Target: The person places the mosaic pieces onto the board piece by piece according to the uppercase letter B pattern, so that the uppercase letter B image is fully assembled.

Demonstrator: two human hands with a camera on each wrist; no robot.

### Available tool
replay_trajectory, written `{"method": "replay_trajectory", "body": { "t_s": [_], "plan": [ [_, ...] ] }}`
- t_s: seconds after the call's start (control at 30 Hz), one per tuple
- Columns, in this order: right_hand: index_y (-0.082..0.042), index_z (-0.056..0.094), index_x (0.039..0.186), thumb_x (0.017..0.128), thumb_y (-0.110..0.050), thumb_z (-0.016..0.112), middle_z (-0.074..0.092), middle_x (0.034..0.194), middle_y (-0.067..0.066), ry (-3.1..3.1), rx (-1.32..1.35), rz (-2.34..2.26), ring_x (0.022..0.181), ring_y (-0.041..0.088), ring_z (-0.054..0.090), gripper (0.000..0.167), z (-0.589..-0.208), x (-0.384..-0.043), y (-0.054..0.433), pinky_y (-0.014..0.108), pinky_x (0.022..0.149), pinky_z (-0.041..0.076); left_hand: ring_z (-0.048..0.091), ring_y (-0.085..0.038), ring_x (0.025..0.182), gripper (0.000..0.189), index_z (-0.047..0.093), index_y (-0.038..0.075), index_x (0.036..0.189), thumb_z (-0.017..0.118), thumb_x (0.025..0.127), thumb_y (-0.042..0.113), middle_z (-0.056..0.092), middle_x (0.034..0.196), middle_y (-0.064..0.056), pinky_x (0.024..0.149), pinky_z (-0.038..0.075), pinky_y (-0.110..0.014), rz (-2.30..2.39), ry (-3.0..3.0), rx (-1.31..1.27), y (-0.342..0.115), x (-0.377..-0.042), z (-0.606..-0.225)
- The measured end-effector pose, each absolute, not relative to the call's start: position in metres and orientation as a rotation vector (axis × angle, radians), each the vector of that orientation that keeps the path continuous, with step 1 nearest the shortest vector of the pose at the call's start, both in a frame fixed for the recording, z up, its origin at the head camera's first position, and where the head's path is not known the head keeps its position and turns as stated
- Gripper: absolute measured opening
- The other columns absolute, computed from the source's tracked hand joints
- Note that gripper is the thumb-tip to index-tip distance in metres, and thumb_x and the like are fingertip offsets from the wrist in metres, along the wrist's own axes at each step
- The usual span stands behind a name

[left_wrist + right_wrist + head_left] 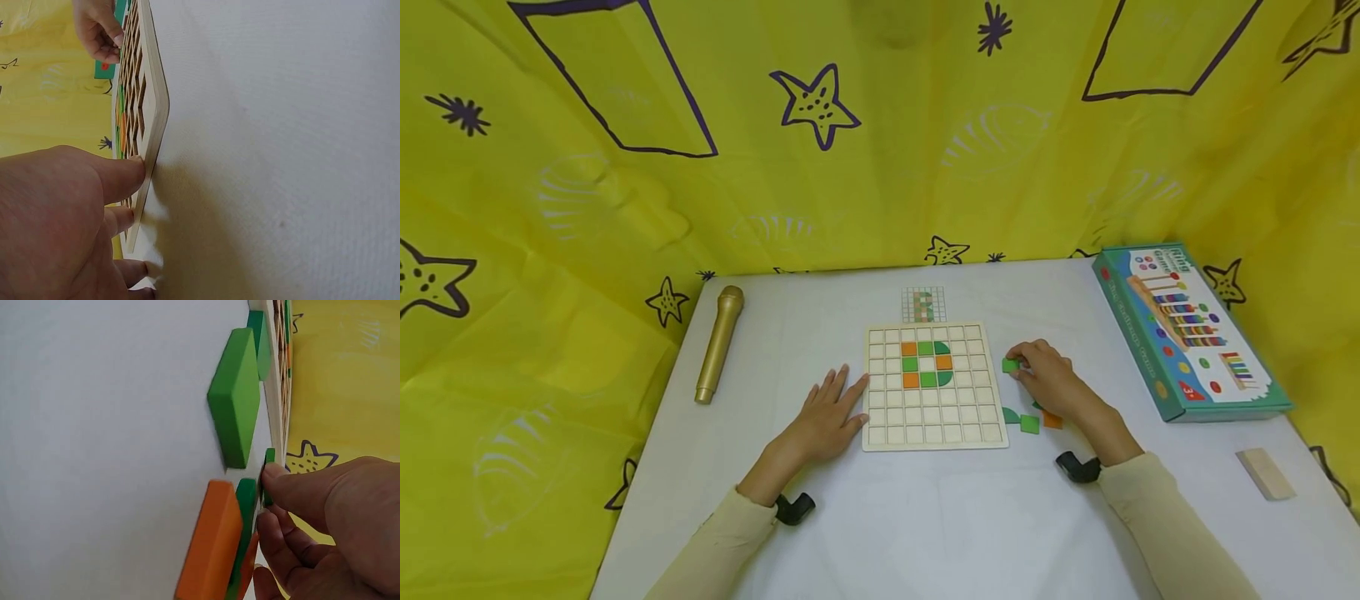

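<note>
A wooden grid board (891, 435) lies flat on the white table, with orange, green and dark green tiles set in its cells as a D-like ring. My left hand (827, 423) rests at the board's left edge, fingers spread, thumb and index fingertips touching the rim. Just off the right edge, my right hand (1048, 379) pinches a green square tile (1010, 365) between thumb and fingers. Below that hand lie a green square tile (236, 394), a dark green rounded tile (1011, 415) and an orange tile (209, 540), partly overlapping other tiles.
Behind the board lies a small pattern card (922, 304). A gold microphone (718, 346) lies at the left. To the right are a game box (1195, 333) and a small wooden block (1266, 473). A yellow patterned curtain (880, 183) hangs behind the table.
</note>
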State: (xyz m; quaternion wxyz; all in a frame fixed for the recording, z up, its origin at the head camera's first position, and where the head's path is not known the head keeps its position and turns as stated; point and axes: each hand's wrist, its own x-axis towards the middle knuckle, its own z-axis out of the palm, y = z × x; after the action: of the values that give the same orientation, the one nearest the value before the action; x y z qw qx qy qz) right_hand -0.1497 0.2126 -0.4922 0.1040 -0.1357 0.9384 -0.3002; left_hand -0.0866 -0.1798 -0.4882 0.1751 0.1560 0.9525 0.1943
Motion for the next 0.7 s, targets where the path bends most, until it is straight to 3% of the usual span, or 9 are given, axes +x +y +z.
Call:
{"method": "replay_trajectory", "body": {
  "t_s": [0.27,0.43,0.7],
  "plan": [
    [0.002,0.058,0.136,0.107,-0.012,0.061,0.054,0.135,0.024,2.73,-0.425,-0.982,0.126,0.039,0.053,0.032,-0.483,-0.143,0.188,0.057,0.102,0.035,0.005,-0.042,0.163,0.066,0.025,0.018,0.17,0.049,0.112,0.04,0.008,0.176,-0.021,0.129,0.01,-0.064,0.536,2.695,0.437,-0.181,-0.087,-0.489],
    [0.001,0.061,0.134,0.105,-0.012,0.065,0.057,0.128,0.019,2.714,-0.521,-1.014,0.116,0.034,0.057,0.032,-0.483,-0.133,0.159,0.052,0.096,0.037,0.004,-0.042,0.163,0.066,0.026,0.018,0.169,0.049,0.112,0.039,0.009,0.176,-0.021,0.129,0.01,-0.064,0.543,2.693,0.435,-0.18,-0.087,-0.489],
    [-0.003,0.068,0.126,0.101,-0.012,0.072,0.062,0.123,0.009,2.716,-0.721,-0.955,0.119,0.03,0.061,0.027,-0.485,-0.118,0.112,0.043,0.09,0.039,0.004,-0.041,0.163,0.066,0.024,0.019,0.17,0.049,0.112,0.04,0.008,0.176,-0.02,0.129,0.01,-0.063,0.524,2.696,0.441,-0.18,-0.088,-0.492]
  ]
}}
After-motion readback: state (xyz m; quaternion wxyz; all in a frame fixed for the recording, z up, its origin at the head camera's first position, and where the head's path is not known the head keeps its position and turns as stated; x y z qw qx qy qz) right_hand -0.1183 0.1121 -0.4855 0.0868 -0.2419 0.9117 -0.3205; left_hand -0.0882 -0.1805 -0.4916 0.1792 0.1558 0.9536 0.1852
